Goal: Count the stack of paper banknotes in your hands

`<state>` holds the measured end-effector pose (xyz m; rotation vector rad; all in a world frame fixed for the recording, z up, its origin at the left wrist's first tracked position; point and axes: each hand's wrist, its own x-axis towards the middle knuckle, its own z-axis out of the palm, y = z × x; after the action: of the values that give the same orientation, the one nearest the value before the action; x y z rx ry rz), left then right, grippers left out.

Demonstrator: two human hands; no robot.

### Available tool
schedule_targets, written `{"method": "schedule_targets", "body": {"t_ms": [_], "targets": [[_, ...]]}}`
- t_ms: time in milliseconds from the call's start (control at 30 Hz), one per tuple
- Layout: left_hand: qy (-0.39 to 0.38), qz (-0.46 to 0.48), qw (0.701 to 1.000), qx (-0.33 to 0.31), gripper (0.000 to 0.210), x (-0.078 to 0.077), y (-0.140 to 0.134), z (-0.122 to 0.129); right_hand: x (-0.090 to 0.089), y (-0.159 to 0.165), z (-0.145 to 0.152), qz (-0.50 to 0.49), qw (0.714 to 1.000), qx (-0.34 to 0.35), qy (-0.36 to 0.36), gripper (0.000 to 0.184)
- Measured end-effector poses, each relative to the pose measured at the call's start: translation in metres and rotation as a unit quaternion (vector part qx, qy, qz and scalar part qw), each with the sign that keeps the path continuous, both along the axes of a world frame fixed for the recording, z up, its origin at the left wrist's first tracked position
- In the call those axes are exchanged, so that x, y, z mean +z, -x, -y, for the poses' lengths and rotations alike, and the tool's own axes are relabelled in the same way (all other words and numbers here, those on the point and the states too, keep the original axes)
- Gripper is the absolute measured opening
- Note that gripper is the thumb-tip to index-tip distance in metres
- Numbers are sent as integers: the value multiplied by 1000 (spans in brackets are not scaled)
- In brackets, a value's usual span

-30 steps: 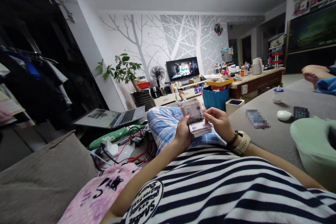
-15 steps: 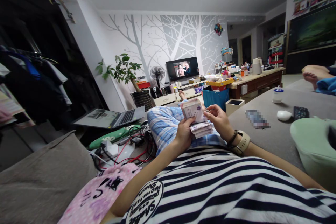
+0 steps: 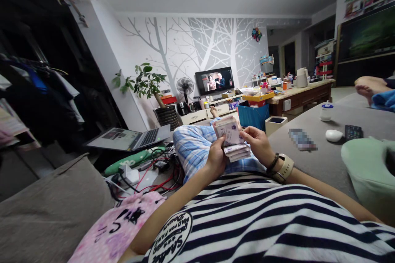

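A thick stack of banknotes (image 3: 228,132) is bent over in my left hand (image 3: 217,157), its upper part standing up and its lower ends (image 3: 237,152) hanging toward me. My left thumb presses on the front note, while the other fingers are mostly hidden behind the notes. At the stack's right edge, my right hand (image 3: 259,144) pinches the edge of a note between thumb and fingertips. Both hands are above my lap, over blue plaid trousers (image 3: 191,144).
To the left, an open laptop (image 3: 129,137) stands near tangled cables (image 3: 163,172) and a pink cushion (image 3: 123,222). On the grey sofa at right are a blurred-out phone (image 3: 302,139), a white mouse (image 3: 334,135), a dark keypad (image 3: 353,132) and a green neck pillow (image 3: 367,164). Another person's foot (image 3: 365,90) rests beyond.
The fingers of my right hand have drawn closer together at the notes' right edge. The front note's upper part has shifted slightly. My left hand stays almost in place.
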<state>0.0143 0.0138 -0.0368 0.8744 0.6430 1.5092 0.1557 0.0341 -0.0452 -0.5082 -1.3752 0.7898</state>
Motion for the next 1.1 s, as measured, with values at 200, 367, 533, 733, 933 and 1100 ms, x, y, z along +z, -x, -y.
{"method": "schedule_targets", "body": {"t_ms": [200, 367, 533, 733, 933, 1100], "targets": [[10, 13, 1000, -2, 23, 0, -1, -3, 1, 1, 5, 1, 1000, 26, -8, 54], [8, 10, 1000, -7, 25, -1, 0, -3, 1, 2, 6, 10, 999, 30, -8, 54], [14, 12, 1000, 1, 18, -2, 0, -4, 1, 2, 6, 9, 1000, 24, -13, 51], [14, 17, 1000, 4, 19, 0, -2, -2, 0, 2, 5, 15, 1000, 21, -15, 49], [11, 9, 1000, 1, 19, 1, -2, -1, 0, 2, 6, 8, 1000, 24, -11, 48], [7, 5, 1000, 0, 19, -2, 0, -4, -1, 3, 5, 4, 1000, 29, -10, 49]]}}
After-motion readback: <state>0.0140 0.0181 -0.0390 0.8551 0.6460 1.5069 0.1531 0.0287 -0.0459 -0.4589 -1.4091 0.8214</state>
